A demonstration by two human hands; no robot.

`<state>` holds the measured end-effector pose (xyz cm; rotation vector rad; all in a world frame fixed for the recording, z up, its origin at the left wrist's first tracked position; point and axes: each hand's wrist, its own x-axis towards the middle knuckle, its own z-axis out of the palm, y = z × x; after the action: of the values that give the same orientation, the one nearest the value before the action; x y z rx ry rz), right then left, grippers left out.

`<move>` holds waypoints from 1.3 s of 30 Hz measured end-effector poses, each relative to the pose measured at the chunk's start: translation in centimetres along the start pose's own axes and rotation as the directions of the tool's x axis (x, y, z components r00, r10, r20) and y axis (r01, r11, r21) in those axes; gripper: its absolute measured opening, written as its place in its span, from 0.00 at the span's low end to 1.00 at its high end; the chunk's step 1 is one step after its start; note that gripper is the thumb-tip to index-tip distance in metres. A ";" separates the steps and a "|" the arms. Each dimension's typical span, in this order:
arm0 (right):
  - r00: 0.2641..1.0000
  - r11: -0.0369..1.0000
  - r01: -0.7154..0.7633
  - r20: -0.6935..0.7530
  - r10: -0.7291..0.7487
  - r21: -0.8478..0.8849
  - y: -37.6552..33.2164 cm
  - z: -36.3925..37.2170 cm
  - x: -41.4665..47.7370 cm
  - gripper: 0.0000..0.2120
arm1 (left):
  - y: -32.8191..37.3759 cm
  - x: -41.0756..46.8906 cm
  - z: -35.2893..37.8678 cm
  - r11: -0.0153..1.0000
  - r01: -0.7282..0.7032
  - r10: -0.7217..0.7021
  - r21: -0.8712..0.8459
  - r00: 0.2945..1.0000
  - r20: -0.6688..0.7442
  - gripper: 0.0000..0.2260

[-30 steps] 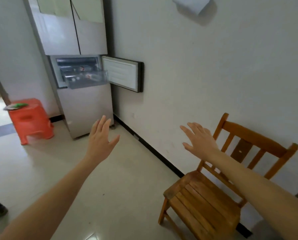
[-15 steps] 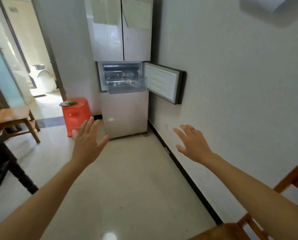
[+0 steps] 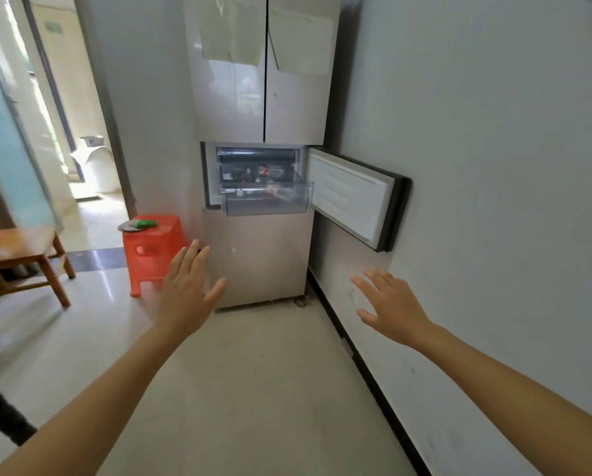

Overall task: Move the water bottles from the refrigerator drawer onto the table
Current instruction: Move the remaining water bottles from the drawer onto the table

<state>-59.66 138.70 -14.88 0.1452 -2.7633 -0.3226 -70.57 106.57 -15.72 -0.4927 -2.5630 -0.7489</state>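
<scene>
A tall silver refrigerator [image 3: 258, 259] stands ahead against the right wall. Its middle compartment door [image 3: 351, 195] is swung open to the right. A clear plastic drawer [image 3: 265, 205] is pulled out of that compartment, and clear water bottles [image 3: 270, 191] lie inside it, blurred. My left hand [image 3: 188, 290] and my right hand [image 3: 390, 304] are stretched forward at waist height with fingers spread, both empty, well short of the drawer.
An orange plastic stool [image 3: 152, 250] with a green item on it stands left of the refrigerator. A wooden table [image 3: 19, 249] sits at the far left. A doorway [image 3: 81, 139] opens behind. The white wall [image 3: 493, 201] runs close on my right.
The view has swung left and moved closer to the refrigerator. The wooden chair on the right has left the frame. Both hands stay spread and empty.
</scene>
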 end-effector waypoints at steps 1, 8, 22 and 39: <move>1.000 1.000 0.008 0.011 -0.008 -0.001 0.5 0.8 0.4 0.38 | 0.0 0.6 0.9 1.000 -0.010 0.010 0.005 1.000 0.007 0.32; 0.999 0.999 -0.035 -0.009 0.035 0.030 7.6 5.7 8.4 0.34 | 0.5 9.2 7.8 1.000 0.010 -0.010 0.021 1.000 0.019 0.32; 0.995 0.959 -0.068 0.086 0.046 0.277 19.8 12.5 26.4 0.31 | 3.4 25.6 18.6 0.996 0.062 -0.059 0.068 0.997 -0.054 0.28; 0.982 0.958 0.084 0.142 -0.126 0.273 19.9 22.8 53.4 0.30 | -7.8 44.9 24.8 0.971 0.231 -0.240 -0.068 0.951 -0.196 0.20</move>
<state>-118.75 155.18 -13.03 0.3499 -2.9526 0.0147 -119.40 124.21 -16.17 -0.1138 -2.4412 -0.8908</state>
